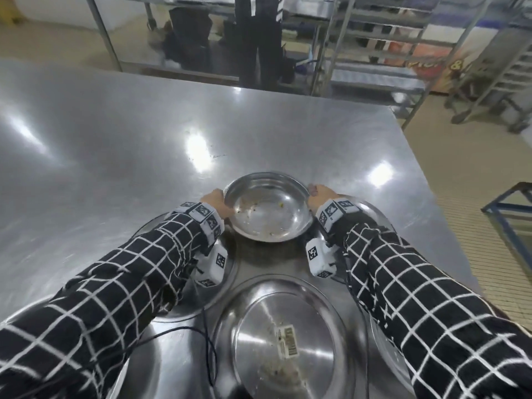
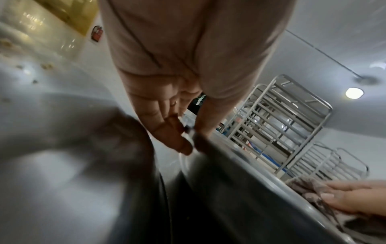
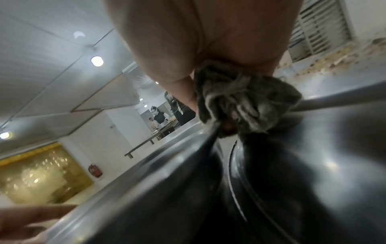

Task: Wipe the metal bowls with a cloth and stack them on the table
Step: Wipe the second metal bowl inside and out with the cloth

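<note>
Nearest the camera, an upturned bowl (image 1: pixel 283 338) with a barcode sticker lies on the tabletop (image 1: pixel 115 145), between the checked sleeves. Farther off, a soiled bowl (image 1: pixel 266 207) sits upright, crumbs inside. At its left rim the left hand (image 1: pixel 217 203) pinches the edge between fingers (image 2: pixel 173 140) and thumb, likely to steady it. On the right rim, the right hand (image 1: pixel 319 195) has its fingers closed on a bunched cloth (image 3: pixel 240 97), ready to wipe.
</note>
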Tool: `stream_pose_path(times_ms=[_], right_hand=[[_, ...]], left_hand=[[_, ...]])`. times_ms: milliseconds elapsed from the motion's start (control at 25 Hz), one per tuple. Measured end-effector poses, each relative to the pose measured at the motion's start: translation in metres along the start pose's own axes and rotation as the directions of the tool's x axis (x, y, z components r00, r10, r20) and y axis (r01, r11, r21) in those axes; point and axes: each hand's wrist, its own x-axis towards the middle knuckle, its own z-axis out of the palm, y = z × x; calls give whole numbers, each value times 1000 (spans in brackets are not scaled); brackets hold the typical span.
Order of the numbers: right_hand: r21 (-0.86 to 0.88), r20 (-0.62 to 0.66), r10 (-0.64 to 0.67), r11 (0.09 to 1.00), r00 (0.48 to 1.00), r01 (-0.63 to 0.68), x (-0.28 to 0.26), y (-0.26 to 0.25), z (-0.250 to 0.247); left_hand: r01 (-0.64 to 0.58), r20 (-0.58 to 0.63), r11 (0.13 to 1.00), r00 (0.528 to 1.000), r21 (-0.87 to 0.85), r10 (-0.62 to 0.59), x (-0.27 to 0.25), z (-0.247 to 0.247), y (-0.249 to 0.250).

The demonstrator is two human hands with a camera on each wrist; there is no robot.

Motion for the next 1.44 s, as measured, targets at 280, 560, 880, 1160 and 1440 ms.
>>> stream_pose_path(times_ms=[280,560,880,1160,1440], right_hand=[[347,-313,147,937,938,-31,-46,-1,-32],[435,-523,139,892,841,123,-157,34,-98],[530,-588,269,841,763,113,-304,179,-146],[553,-632,410,833,658,12,-427,333,-183],[610,-656,527,791,540,-32,-472,442,-190]], left_hand=[[-235,-214,818,967,-525,140,-32,-16,26],[-481,-404,639,872,-601,277,-142,-2,86],[-512,-387,483,857,-710,340,-279,122,161],[-160,185,517,813,-841,552,-353,256,239],[-126,405,681,721,-722,562,-377,354,297]])
